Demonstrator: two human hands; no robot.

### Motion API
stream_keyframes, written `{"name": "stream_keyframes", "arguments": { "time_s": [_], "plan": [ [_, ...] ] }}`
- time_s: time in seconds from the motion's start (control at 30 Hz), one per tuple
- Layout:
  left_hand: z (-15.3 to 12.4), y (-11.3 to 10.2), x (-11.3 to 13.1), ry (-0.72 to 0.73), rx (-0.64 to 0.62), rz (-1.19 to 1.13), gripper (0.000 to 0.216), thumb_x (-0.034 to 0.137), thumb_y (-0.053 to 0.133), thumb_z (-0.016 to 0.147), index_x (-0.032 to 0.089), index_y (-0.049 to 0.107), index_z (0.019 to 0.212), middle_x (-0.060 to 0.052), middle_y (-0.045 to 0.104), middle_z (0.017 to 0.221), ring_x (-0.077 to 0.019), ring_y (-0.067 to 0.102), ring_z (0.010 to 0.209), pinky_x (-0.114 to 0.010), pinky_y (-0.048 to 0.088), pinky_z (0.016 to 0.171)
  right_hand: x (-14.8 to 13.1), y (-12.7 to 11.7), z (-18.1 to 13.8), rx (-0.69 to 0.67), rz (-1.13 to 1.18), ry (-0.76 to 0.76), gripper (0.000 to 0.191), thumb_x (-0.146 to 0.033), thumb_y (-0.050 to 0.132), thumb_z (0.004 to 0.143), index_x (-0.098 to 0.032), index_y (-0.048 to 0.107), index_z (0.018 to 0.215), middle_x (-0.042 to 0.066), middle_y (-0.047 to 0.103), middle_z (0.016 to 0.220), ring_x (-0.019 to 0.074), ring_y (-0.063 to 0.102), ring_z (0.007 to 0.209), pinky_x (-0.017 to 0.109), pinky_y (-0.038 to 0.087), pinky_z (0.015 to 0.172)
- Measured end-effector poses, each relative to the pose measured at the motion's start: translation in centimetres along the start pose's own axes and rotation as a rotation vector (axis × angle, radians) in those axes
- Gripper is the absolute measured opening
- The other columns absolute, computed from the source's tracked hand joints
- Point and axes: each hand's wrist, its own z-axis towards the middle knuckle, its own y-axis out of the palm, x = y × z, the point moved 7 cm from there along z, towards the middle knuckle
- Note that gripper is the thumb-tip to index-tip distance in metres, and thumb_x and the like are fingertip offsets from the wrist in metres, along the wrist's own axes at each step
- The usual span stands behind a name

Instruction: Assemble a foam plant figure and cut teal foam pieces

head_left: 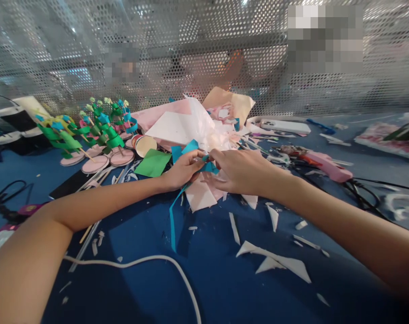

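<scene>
My left hand (184, 170) and my right hand (240, 171) meet at the middle of a blue table (218, 279). Both pinch a teal paper strip (173, 216), whose upper part is folded or rolled between the fingertips while a long tail hangs down to the table. Under the hands lie pale pink paper pieces (201, 195). A green paper square (153, 163) lies just left of my left hand.
Green and blue paper flowers on round pink bases (96, 135) stand at the left. A heap of pink, white and tan paper (191, 121) sits behind the hands. A pink glue gun (326, 164), a phone (285, 126), black scissors (5, 195), a white cable (150, 261) and white scraps (279, 261) lie around. A perforated metal screen (204, 49) rises behind.
</scene>
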Motion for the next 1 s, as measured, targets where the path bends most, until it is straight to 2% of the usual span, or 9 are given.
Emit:
{"name": "stream_keyframes", "arguments": {
  "time_s": [0.07,0.3,0.5,0.6,0.9,1.0],
  "plan": [
    [-0.05,-0.05,0.03,0.001,0.013,-0.031,0.012,0.028,0.046,0.089,0.017,0.041,0.09,0.012,0.033,0.038,-0.0033,0.028,0.03,-0.017,0.02,0.035,0.17,0.15,0.14,-0.001,0.015,0.025,0.037,-0.046,0.047,0.081,-0.015,0.052,0.1,0.01,0.065,0.074,0.0205,0.059,0.063,0.027,0.019,0.05],
    [0.1,0.01,-0.02,0.03,-0.016,-0.085,0.018,0.034,0.045,0.088,0.018,0.038,0.088,0.012,0.032,0.043,-0.0022,0.026,0.032,-0.017,0.018,0.034,0.15,0.27,0.34,-0.049,0.058,0.084,0.035,-0.042,0.048,0.081,-0.013,0.05,0.1,0.012,0.065,0.081,0.023,0.06,0.068,0.027,0.024,0.052],
    [0.21,0.06,-0.26,0.051,-0.083,-0.079,0.025,0.041,0.047,0.086,0.02,0.036,0.088,0.011,0.035,0.043,-0.0036,0.029,0.032,-0.018,0.018,0.034,-0.47,0.31,0.46,-0.049,0.126,0.002,0.028,-0.033,0.048,0.083,-0.013,0.049,0.102,0.011,0.064,0.08,0.0211,0.059,0.071,0.026,0.029,0.055],
    [0.19,0.02,-0.46,0.047,-0.097,-0.041,0.027,0.045,0.045,0.086,0.02,0.036,0.09,0.011,0.038,0.042,-0.0042,0.028,0.03,-0.018,0.019,0.033,-0.15,0.29,0.5,-0.047,0.137,0.021,0.027,-0.033,0.05,0.082,-0.014,0.05,0.101,0.01,0.064,0.078,0.0201,0.058,0.069,0.025,0.028,0.054],
    [0.12,0.24,-0.22,0.019,-0.044,-0.073,0.016,0.03,0.042,0.089,0.019,0.034,0.095,0.011,0.041,0.048,-0.0026,0.03,0.033,-0.015,0.021,0.036,0.14,0.54,0.36,-0.041,0.09,0.046,0.022,-0.038,0.052,0.078,-0.02,0.057,0.089,0.004,0.063,0.071,0.0169,0.056,0.063,0.025,0.017,0.048],
    [0.03,0.46,-0.1,-0.006,-0.049,-0.102,0.014,0.025,0.044,0.088,0.018,0.034,0.095,0.01,0.043,0.053,-0.002,0.033,0.037,-0.015,0.025,0.038,-0.04,0.8,0.26,-0.065,0.1,0.049,0.026,-0.039,0.051,0.079,-0.02,0.059,0.094,0.005,0.065,0.077,0.0185,0.058,0.067,0.025,0.018,0.049]
  ]
}}
